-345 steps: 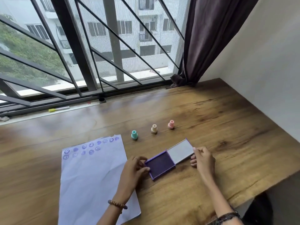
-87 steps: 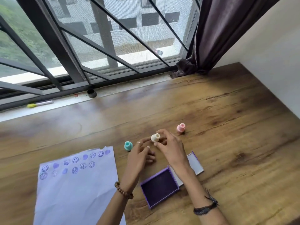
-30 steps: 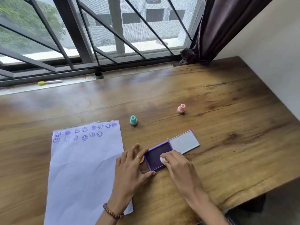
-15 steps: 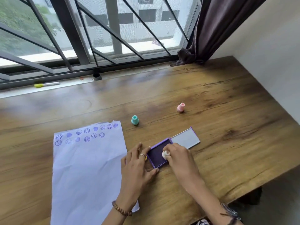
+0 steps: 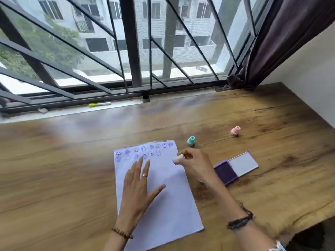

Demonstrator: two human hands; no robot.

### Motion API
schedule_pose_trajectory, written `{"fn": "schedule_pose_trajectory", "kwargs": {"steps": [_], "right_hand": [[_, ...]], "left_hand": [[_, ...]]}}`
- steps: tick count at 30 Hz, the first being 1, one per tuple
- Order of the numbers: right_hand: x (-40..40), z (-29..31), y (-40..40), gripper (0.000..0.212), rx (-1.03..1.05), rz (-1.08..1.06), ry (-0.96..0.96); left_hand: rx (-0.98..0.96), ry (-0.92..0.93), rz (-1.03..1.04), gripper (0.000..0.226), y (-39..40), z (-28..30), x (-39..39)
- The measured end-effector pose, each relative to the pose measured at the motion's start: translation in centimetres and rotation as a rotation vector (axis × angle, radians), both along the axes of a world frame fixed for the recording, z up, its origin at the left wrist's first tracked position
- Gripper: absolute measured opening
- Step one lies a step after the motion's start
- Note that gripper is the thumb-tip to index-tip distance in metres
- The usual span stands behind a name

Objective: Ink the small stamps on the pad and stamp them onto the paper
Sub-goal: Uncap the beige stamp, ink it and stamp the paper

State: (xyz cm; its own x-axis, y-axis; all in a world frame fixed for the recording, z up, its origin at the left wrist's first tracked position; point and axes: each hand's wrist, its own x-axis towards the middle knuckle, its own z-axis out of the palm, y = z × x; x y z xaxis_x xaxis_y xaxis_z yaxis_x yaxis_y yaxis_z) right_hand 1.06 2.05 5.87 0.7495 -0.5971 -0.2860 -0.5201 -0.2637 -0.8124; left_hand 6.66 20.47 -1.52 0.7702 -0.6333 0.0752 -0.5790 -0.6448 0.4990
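Note:
A white sheet of paper (image 5: 168, 201) lies on the wooden desk, with two rows of purple smiley and heart prints along its top edge. My left hand (image 5: 138, 187) rests flat on the sheet, fingers spread. My right hand (image 5: 194, 163) pinches a small cream stamp (image 5: 178, 159) and holds it tilted over the paper's right edge, inked face down-left. The open purple ink pad (image 5: 226, 172) sits to the right with its lid (image 5: 243, 164) folded back. A teal stamp (image 5: 191, 140) and a pink stamp (image 5: 235, 131) stand farther back.
The wooden desk (image 5: 72, 169) runs back to a window sill (image 5: 72, 110) under a barred window. A yellow-capped marker (image 5: 99, 104) lies on the sill. A dark curtain (image 5: 282, 42) hangs at the right, beside a white wall (image 5: 311, 69).
My right hand lifted the cream stamp off the ink pad and carried it left over the paper. My left hand left the pad's side and now lies flat on the sheet.

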Motion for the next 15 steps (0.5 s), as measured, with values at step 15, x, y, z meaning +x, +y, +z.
{"fn": "schedule_pose_trajectory", "kwargs": {"steps": [15], "right_hand": [[6.4, -3.0, 2.4, 0.012, -0.467, 0.202, 0.147]], "left_hand": [[0.146, 0.022, -0.061, 0.088, 3.0, -2.1, 3.2]]}}
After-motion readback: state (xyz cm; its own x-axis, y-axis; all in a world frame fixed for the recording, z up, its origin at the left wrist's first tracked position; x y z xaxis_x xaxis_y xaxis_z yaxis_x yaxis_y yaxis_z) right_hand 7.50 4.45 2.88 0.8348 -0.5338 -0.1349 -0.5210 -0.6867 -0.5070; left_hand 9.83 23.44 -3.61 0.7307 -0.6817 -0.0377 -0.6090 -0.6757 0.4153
